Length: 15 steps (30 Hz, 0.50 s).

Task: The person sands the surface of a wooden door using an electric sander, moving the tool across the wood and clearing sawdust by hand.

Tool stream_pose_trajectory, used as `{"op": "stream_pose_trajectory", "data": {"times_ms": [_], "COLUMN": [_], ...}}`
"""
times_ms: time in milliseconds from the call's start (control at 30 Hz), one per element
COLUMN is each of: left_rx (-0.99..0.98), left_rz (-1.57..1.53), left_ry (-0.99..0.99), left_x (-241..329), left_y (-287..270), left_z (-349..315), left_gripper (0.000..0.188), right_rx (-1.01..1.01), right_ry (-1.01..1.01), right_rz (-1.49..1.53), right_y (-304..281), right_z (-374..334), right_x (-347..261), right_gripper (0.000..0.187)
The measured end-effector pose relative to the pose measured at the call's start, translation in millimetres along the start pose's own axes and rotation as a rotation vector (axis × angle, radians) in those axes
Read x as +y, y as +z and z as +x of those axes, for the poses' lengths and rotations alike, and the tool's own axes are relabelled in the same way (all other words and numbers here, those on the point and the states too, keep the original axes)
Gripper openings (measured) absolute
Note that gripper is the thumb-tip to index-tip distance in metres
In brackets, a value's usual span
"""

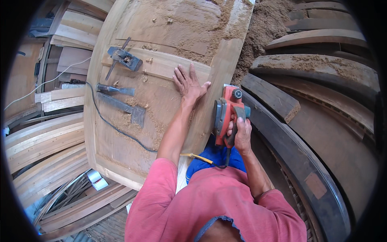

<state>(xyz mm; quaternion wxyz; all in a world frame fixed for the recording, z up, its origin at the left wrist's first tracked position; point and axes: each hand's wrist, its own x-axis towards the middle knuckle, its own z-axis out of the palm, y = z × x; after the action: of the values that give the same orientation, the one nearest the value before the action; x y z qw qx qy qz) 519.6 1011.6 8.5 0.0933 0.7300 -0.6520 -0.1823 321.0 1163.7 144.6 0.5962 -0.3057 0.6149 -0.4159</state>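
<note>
My left hand (188, 84) rests flat with its fingers spread on a pale wooden rail (161, 64) of a panelled door (98, 139). My right hand (242, 135) is wrapped round the handle of a red electric planer (231, 97), which stands at the door's right edge close to my body. Its underside is hidden. On the door's left part lie a wooden hand plane (128, 60), a chisel (115, 89) and a flat square (121, 105). Wood shavings (193, 20) cover much of the door's far part.
Stacked boards (48, 137) line the left side. Dark and pale planks (314, 66) stand along the right, near a heap of sawdust (266, 32). A dark cord (117, 128) crosses the door, and a yellow cable piece (199, 157) lies by my waist.
</note>
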Motion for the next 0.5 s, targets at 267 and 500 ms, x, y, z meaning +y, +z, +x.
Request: {"op": "stream_pose_trajectory", "data": {"times_ms": [267,500], "left_rx": [-0.115,0.069], "left_rz": [0.013,0.091], "left_ry": [-0.074,-0.086], "left_x": [3.5,-34.2], "left_y": [-8.7,0.1], "left_z": [13.8,18.1], "left_gripper": [0.116,0.089], "right_rx": [0.005,0.013], "right_ry": [0.028,0.026], "right_rz": [0.057,0.108], "right_y": [-6.9,-6.8], "right_z": [-0.1,1.9], "right_x": [3.3,3.2], "right_gripper": [0.052,0.049]}}
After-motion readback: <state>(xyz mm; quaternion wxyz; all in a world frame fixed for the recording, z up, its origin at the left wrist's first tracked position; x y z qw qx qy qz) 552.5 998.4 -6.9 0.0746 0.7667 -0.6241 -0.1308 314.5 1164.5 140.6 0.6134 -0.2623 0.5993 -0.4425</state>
